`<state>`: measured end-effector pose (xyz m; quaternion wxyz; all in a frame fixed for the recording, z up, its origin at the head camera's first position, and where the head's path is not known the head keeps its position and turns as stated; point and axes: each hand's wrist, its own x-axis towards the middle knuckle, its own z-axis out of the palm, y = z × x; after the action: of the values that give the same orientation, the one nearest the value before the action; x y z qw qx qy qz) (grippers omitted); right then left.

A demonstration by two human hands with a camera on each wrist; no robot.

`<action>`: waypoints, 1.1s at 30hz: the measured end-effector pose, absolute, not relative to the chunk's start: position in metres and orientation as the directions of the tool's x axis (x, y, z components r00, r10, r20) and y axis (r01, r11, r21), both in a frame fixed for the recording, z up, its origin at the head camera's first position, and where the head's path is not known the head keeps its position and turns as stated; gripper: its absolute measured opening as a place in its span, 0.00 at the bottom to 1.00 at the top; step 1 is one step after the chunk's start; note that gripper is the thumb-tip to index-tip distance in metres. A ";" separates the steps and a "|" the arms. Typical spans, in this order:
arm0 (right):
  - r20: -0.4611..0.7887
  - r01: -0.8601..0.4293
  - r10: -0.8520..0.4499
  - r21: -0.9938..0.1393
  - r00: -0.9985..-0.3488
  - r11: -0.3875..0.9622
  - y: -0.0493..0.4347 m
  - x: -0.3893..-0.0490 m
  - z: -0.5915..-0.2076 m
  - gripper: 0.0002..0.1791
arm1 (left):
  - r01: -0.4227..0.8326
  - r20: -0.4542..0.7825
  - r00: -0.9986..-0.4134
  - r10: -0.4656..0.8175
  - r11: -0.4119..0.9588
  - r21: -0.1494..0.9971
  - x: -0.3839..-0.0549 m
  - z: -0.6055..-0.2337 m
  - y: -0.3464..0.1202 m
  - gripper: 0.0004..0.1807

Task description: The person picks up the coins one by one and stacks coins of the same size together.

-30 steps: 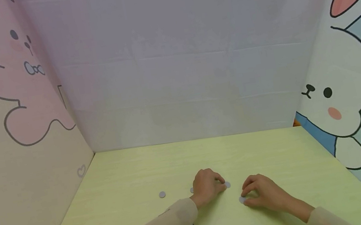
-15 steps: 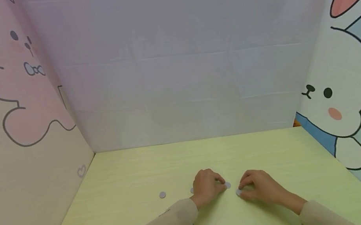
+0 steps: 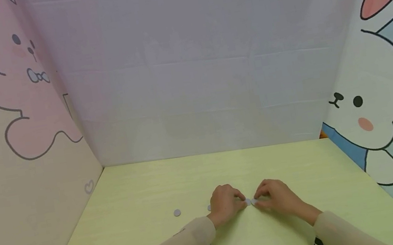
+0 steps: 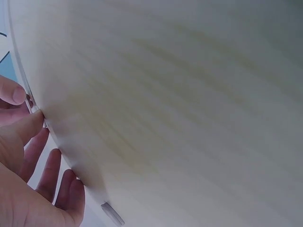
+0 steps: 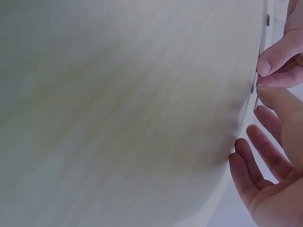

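Thumb and forefinger of my left hand [image 3: 226, 202] pinch the edge of a small flat grey disc [image 3: 248, 202] on the table. Just right of it, my right hand [image 3: 277, 197] pinches a second grey disc [image 3: 254, 201], its edge close against the first; whether they touch is hard to tell. In the right wrist view, that second disc [image 5: 256, 102] appears edge-on and tilted between thumb and forefinger. Another disc [image 3: 209, 208] is partly hidden behind the left wrist. One more disc [image 3: 177, 213] lies flat farther left.
The pale yellow-green table [image 3: 145, 187] extends around both hands. A pale cloth wall [image 3: 188, 76] closes the back. Side walls carry a pink cartoon animal [image 3: 25, 90] at left and a white cartoon rabbit [image 3: 373, 84] at right.
My right hand has moved left and away from me across the table, bringing its disc up beside the one under the left hand. The left hand has stayed in place.
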<state>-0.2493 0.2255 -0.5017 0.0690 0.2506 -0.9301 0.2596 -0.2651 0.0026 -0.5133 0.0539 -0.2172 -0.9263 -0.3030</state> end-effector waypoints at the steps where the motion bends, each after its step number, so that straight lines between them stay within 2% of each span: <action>1: 0.258 -0.499 -0.427 -0.450 -0.867 0.741 0.225 -0.250 -0.502 0.03 | 0.437 0.234 -0.899 0.371 0.721 0.537 -0.265 -0.514 0.003 0.05; 33: 0.243 -0.496 -0.433 -0.425 -0.868 0.757 0.215 -0.261 -0.507 0.03 | 0.483 0.276 -0.876 0.397 0.720 0.498 -0.266 -0.517 0.001 0.05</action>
<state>-0.2615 0.2146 -0.5074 0.0652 0.2484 -0.9350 0.2444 -0.2657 0.0008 -0.5166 0.0747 -0.2380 -0.9243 -0.2888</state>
